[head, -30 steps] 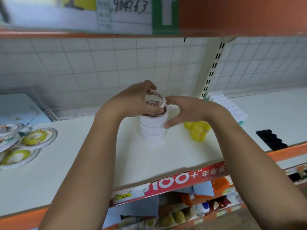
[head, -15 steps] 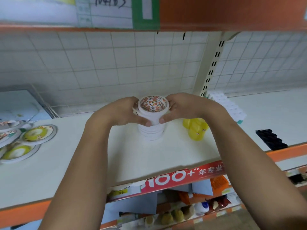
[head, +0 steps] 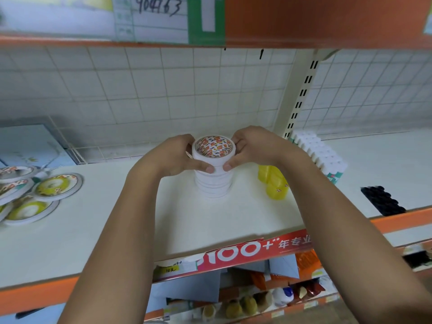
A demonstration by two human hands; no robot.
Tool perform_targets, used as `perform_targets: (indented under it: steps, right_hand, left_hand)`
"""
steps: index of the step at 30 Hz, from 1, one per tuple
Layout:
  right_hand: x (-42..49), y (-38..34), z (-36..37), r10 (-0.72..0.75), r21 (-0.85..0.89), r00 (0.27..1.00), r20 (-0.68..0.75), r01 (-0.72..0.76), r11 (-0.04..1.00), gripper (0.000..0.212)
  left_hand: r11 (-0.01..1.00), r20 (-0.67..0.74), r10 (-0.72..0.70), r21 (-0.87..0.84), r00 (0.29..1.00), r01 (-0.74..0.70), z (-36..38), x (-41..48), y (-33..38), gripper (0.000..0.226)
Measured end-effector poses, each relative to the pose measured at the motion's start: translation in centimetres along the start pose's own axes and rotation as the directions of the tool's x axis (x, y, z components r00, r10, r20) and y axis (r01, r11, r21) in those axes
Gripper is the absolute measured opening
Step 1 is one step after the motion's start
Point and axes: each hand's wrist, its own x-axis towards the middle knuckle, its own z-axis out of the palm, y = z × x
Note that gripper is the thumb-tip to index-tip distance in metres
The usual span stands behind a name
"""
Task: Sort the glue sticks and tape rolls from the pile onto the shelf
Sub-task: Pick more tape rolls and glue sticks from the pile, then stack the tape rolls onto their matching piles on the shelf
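White tape rolls (head: 214, 181) stacked, top clasped between left hand (head: 174, 157) and right hand (head: 254, 148)

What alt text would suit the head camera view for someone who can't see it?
A person's left hand and right hand grip the top of an upright stack of white tape rolls on a white shop shelf. Wide flat tape rolls lie at the left; yellow plastic items and a row of white glue sticks sit to the right.
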Motion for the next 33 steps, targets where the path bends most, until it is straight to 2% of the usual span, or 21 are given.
perform_targets:
  steps: [3,7,11,13,19,23,25,28,30,33]
  right_hand:
    - [-0.3,0.6,0.6,0.031,0.034,0.999,0.017,-0.031,0.999,0.053]
    - [-0.5,1.2,2.5,0.036,0.012,0.989,0.144,-0.039,0.999,0.031]
    - [-0.5,1.6,4.7,0.047,0.094,0.995,0.091,-0.056,0.994,0.047]
    - [-0.3,1.9,5.1,0.066,0.13,0.996,0.065,-0.074,0.989,0.05]
    - [-0.7,2.1,5.5,0.117,0.139,0.993,0.035,-0.12,0.983,0.046]
    - [-2.9,1.7,6.3,0.161,-0.049,0.986,0.044,-0.159,0.986,0.04]
    - [-4.3,0.8,7.0,0.13,-0.118,0.988,0.082,-0.12,0.986,0.031]
    - [-5.5,-2.1,8.7,-0.015,-0.075,0.992,0.127,0.025,0.997,0.019]
    - [-5.3,-4.6,10.3,-0.146,-0.012,0.986,0.081,0.148,0.989,0.011]
    - [-4.1,-8.4,13.0,-0.27,0.098,0.963,-0.002,0.269,0.958,0.011]
  left_hand:
    - [0.995,0.027,-0.002,-0.1,1.0,0.005,0.6,-0.4,-0.4,0.069]
    - [0.996,0.144,-0.063,-0.053,0.988,0.072,2.1,-0.8,-1.5,0.086]
    - [0.997,0.079,-0.059,-0.048,0.995,0.062,3.7,-1.0,-1.9,0.052]
    - [0.996,0.048,-0.064,-0.061,0.997,0.067,4.0,-0.8,-1.8,0.044]
    - [0.99,0.014,-0.1,-0.097,0.995,0.101,4.7,-0.9,-2.4,0.043]
    - [0.983,-0.056,-0.183,0.008,0.982,0.184,5.2,-2.2,-2.9,0.046]
    - [0.972,-0.124,-0.227,0.031,0.966,0.233,5.1,-3.5,-3.5,0.045]
    - [0.955,-0.214,-0.243,0.118,0.946,0.272,4.6,-6.4,-4.5,0.034]
    - [0.938,-0.273,-0.262,0.155,0.926,0.311,4.1,-8.8,-5.2,0.027]
    - [0.908,-0.403,-0.303,0.153,0.864,0.39,3.2,-12.9,-6.4,0.022]
